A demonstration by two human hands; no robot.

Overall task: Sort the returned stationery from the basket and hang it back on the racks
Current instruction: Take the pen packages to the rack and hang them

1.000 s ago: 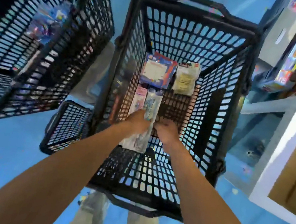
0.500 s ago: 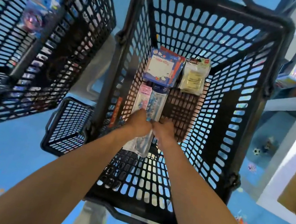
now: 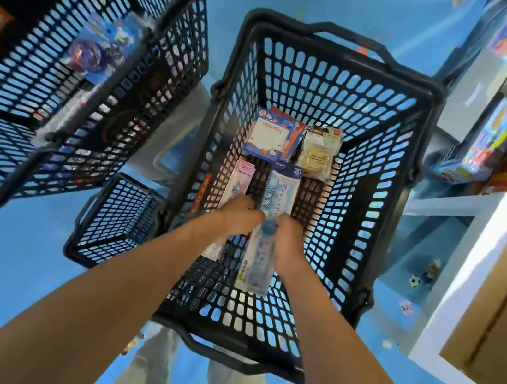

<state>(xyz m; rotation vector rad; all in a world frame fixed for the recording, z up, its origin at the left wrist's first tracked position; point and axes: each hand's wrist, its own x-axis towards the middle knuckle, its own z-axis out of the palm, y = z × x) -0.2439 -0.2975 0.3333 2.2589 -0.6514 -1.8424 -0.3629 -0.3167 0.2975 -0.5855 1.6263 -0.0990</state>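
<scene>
The left hand (image 3: 237, 216) and right hand (image 3: 288, 241) both curl round a long ruler pack (image 3: 279, 192) marked "20", inside the black basket (image 3: 329, 81). Just beyond them lies a "Hello Kitty" notepad (image 3: 269, 135), beside a beige packet (image 3: 317, 155).

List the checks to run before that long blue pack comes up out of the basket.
1. Grip of the right hand on the long blue pack, right edge: ok.
2. Grip of the left hand on its left edge: ok.
3. The pink pack free of the left hand: cannot tell; the hand covers its near end.
4. The notepad pack and beige pack not lying on the blue one: ok, both lie past its far end.
5. Way up out of the basket: ok, nothing above the opening.
6. Hang hole intact: cannot tell.
</scene>
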